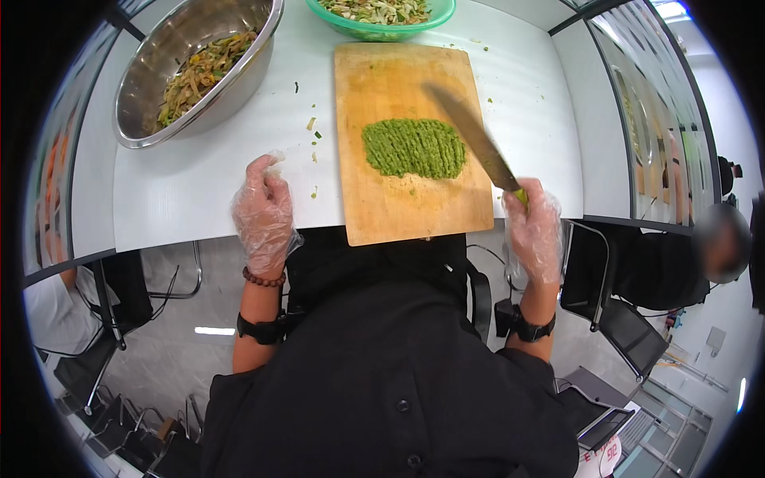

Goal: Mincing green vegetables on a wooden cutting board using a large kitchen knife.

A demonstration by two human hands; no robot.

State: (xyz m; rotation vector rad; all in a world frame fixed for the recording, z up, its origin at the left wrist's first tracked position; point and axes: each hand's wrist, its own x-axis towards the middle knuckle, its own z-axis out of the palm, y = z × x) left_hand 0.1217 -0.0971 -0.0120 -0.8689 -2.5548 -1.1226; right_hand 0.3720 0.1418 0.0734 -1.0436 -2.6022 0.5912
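My right hand [534, 224], in a clear plastic glove, grips the green handle of a kitchen knife [475, 138]. The blade points up and to the left, above the right side of a wooden cutting board [409, 218]. A flattened patch of finely minced green food [413, 147] lies mid-board, its surface marked with parallel ridges. Left of the board, my left hand [263, 206] is over the table's front edge, also gloved, its fingers curled but apart and holding nothing.
A steel bowl [254, 69] of chopped mixed vegetables is at the back left. Behind the board stands a green plastic basin [382, 30] with chopped vegetables. Scraps dot the white table [179, 197]. Low partitions flank it; people sit beyond both sides.
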